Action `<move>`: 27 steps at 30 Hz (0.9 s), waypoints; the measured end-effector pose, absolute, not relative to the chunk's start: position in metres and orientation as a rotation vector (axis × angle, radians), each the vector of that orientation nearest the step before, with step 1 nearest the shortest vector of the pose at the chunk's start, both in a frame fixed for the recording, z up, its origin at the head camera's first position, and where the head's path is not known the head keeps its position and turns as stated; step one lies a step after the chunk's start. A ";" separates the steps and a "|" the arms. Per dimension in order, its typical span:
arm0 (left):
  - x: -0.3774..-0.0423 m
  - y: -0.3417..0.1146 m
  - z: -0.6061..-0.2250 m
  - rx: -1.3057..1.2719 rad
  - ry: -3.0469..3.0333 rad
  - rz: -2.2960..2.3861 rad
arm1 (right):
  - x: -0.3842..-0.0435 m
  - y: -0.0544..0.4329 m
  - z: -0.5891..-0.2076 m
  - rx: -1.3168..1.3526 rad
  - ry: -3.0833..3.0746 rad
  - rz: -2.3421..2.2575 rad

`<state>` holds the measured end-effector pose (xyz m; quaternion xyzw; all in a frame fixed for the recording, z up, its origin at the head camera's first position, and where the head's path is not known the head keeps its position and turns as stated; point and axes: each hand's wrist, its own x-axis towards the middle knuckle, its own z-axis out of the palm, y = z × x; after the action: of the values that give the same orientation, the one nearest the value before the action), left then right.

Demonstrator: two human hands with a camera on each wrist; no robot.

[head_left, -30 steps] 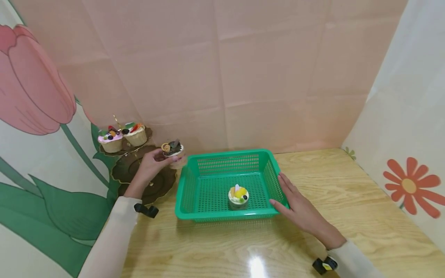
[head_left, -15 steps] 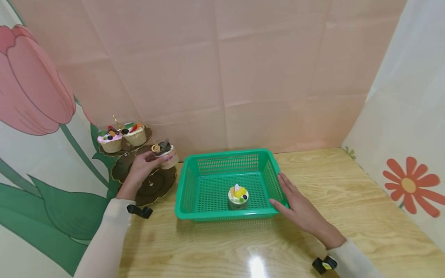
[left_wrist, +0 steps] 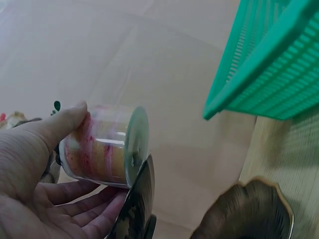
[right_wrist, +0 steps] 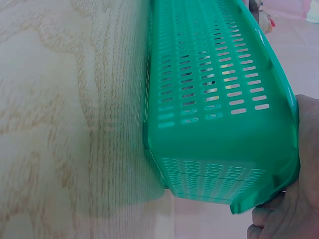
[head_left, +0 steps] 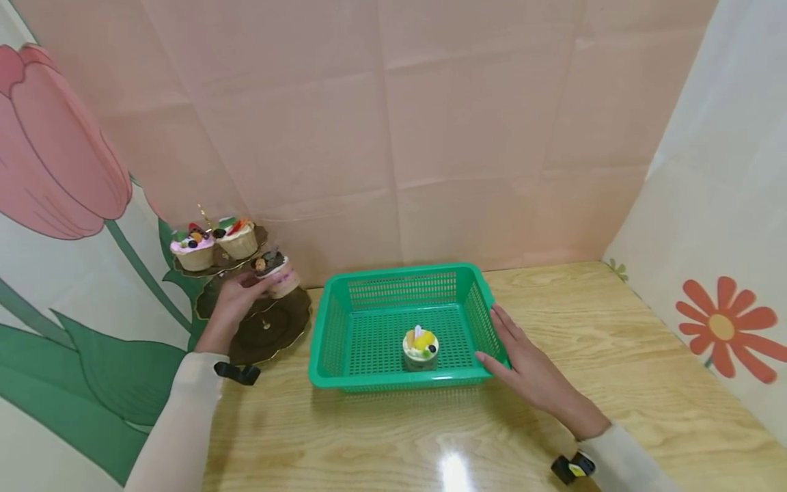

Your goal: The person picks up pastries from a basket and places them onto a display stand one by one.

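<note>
In the head view, my left hand [head_left: 236, 297] holds a clear cake cup [head_left: 283, 279] with a dark chocolate topping over the tiered stand [head_left: 289, 324]. The left wrist view shows pink and yellow layers in the tilted cake cup [left_wrist: 102, 149], its base beside a dark tier edge [left_wrist: 142, 191]; whether they touch is unclear. My right hand [head_left: 525, 365] grips the right front corner of the green basket [head_left: 399, 378], thumb over the rim and fingers along the outside. A fruit-topped dessert cup [head_left: 421, 352] stands upright inside the basket.
Two cupcakes, one with pink cream [head_left: 195, 253] and one with white cream [head_left: 236, 239], sit on the stand's top tier. A pink backdrop [head_left: 393, 137] hangs behind the wooden table [head_left: 363, 437]. A flower-printed sheet [head_left: 738, 205] is at the right.
My left hand has carried the chocolate-topped cake cup leftward, from near the basket's left rim to over the stand. My right hand and the basket have stayed in place.
</note>
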<state>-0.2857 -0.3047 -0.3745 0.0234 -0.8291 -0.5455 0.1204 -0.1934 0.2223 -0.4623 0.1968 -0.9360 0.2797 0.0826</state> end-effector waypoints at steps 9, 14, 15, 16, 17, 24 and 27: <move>-0.287 -0.318 -0.380 0.095 -2.440 -1.500 | -0.193 0.222 -0.462 0.590 -2.796 0.834; -0.286 -0.322 -0.382 0.123 -2.434 -1.480 | -0.193 0.223 -0.461 0.595 -2.795 0.837; -0.286 -0.323 -0.382 0.130 -2.426 -1.491 | -0.193 0.223 -0.461 0.595 -2.794 0.837; -0.286 -0.324 -0.383 0.135 -2.422 -1.497 | -0.193 0.224 -0.461 0.594 -2.793 0.837; -0.286 -0.324 -0.383 0.137 -2.423 -1.502 | -0.194 0.224 -0.461 0.594 -2.792 0.837; -0.283 -0.330 -0.381 0.157 -2.511 -1.439 | -0.194 0.223 -0.462 0.594 -2.792 0.829; -0.281 -0.333 -0.378 0.172 -2.565 -1.394 | -0.194 0.223 -0.462 0.595 -2.793 0.827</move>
<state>-0.2808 -0.3329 -0.3780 0.0585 -0.8719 -0.4740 0.1083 -0.1940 0.2229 -0.4624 0.1995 -0.9361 0.2772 0.0841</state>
